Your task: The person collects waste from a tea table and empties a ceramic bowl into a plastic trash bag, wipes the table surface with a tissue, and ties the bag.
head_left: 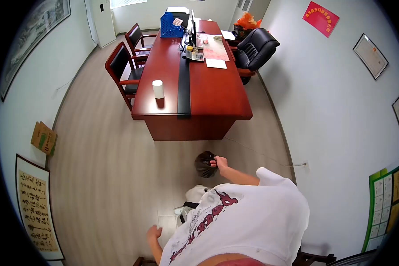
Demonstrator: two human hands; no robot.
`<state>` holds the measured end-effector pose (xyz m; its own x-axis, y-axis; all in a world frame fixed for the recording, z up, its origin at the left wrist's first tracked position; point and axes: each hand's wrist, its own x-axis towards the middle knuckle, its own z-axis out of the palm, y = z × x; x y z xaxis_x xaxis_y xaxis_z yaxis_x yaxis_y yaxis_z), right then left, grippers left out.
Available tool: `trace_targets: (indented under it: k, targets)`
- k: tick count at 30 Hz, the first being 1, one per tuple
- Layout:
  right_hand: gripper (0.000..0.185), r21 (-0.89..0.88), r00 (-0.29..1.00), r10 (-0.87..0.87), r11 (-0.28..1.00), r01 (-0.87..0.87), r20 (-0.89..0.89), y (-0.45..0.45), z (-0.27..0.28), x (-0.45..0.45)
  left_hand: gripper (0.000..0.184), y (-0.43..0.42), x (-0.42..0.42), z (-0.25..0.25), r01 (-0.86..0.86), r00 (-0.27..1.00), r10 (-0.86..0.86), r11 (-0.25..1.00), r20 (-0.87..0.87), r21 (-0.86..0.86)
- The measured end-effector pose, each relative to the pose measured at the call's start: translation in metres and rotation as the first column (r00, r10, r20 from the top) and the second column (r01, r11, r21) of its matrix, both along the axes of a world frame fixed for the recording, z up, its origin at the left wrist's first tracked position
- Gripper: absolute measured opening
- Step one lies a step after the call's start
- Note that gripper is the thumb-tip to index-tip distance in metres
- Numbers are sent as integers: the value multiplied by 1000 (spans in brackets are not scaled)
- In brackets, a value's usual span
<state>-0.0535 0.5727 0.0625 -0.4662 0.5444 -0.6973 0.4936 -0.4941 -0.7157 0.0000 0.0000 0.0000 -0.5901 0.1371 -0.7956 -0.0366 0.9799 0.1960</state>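
Head view puts a dark bag over the floor, just short of the desk; whether its underside touches the floor I cannot tell. The right hand has its fingers closed round the bag's gathered neck. The left hand is free, its fingers loose, low and well apart from the bag. As far as shows, the gripping is done: the neck is bunched and in hand, though I cannot tell whether it is tied or what is inside. The bag has not yet been let go. Near it are the shoes, below the shirt. Farther out, the desk bears a white canister, a calculator and a blue rack, with a black armchair at its right. By the left wall stands a paper bag.
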Motion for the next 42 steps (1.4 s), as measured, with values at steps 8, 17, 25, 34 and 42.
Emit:
trace_targets:
  k: [8, 17, 25, 34, 42]
  targets:
    - [27, 147, 991, 111, 982, -120, 68, -123, -42, -139, 52, -107, -179, 36, -295, 946, 320, 919, -56, 264]
    - [40, -58, 623, 777, 629, -775, 92, -116, -110, -474, 24, 33, -328, 281, -165, 465, 696, 675, -547, 719]
    - [38, 19, 294, 939, 296, -955, 179, -353, -77, -709, 17, -71, -200, 116, -856, -155, 912, 68, -379, 512]
    - [37, -33, 68, 989, 73, -997, 135, -637, -102, -776, 30, 3, -94, -36, -302, -953, 291, -907, -82, 292]
    - [33, 1, -242, 970, -242, -970, 31, -920, -87, -805, 8, -107, -168, -71, 85, -992, -69, -984, 103, 159]
